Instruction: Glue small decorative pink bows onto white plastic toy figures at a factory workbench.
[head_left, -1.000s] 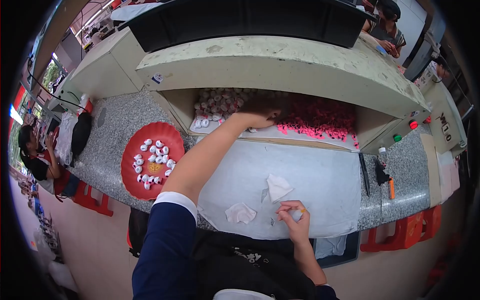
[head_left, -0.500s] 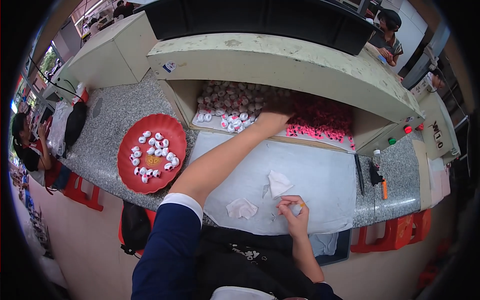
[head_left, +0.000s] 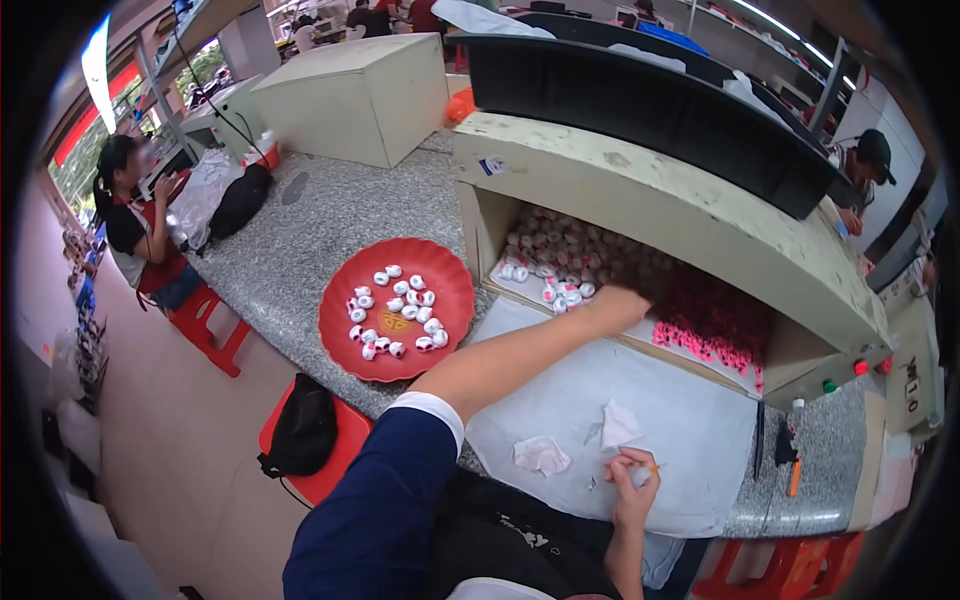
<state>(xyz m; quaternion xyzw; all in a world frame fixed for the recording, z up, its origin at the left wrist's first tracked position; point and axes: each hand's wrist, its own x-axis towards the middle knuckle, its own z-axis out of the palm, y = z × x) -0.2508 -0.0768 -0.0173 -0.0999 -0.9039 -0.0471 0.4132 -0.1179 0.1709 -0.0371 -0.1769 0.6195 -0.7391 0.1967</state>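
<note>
My left arm in a dark blue sleeve stretches forward. My left hand (head_left: 622,298) reaches into an open beige cubby (head_left: 650,195), at the edge between a heap of small white pieces (head_left: 555,255) and a heap of pink pieces (head_left: 712,328). Its fingers are in shadow, so I cannot tell whether they hold anything. My right hand (head_left: 634,482) rests low on a white sheet (head_left: 680,390) and pinches a thin stick with an orange tip (head_left: 655,467). Left of my arm, a red plate (head_left: 340,292) holds several white-and-red pieces (head_left: 395,312).
Two crumpled tissues (head_left: 540,455) (head_left: 618,425) lie on the sheet. Small tools (head_left: 790,462) lie at the right on the speckled counter (head_left: 300,240). A black bag (head_left: 300,432) sits on a red stool below. A person (head_left: 135,230) sits at far left; another person (head_left: 865,165) works at far right.
The view has swung left and tilted, bringing the seated person and the plate further in. My left hand stays in the cubby; my right hand stays on the sheet with the stick.
</note>
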